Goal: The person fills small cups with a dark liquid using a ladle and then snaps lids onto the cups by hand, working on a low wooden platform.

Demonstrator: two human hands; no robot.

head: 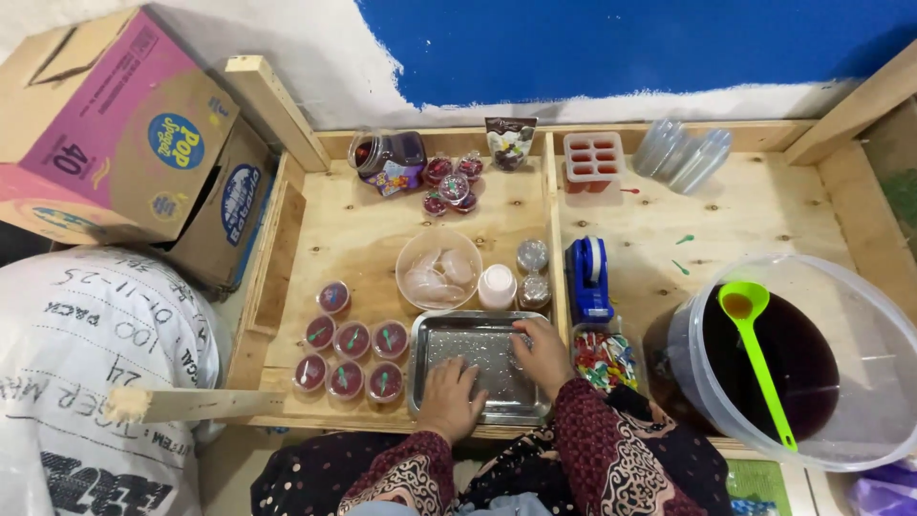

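Observation:
A shallow metal tray [437, 332] lies on the wooden worktop in front of me. My left hand [449, 398] rests flat inside the tray near its front edge, fingers spread, holding nothing. My right hand [543, 352] rests on the tray's right side, fingers curled at its rim. Both sleeves are dark with a red pattern. Left of the tray stand several small lidded cups [351, 356] filled with dark red liquid. Behind the tray sit a clear bowl [438, 268] holding pale pieces, a white cup [497, 286] and two small clear cups [533, 271].
A big clear tub [864, 325] of dark red liquid with a green ladle [757, 352] stands at the right. A blue tape dispenser [587, 277], a box of coloured bits [604, 359], an ice-pop mould [593, 161], a jar [387, 157], stacked cups [683, 153] and a cardboard box [124, 134] surround the worktop.

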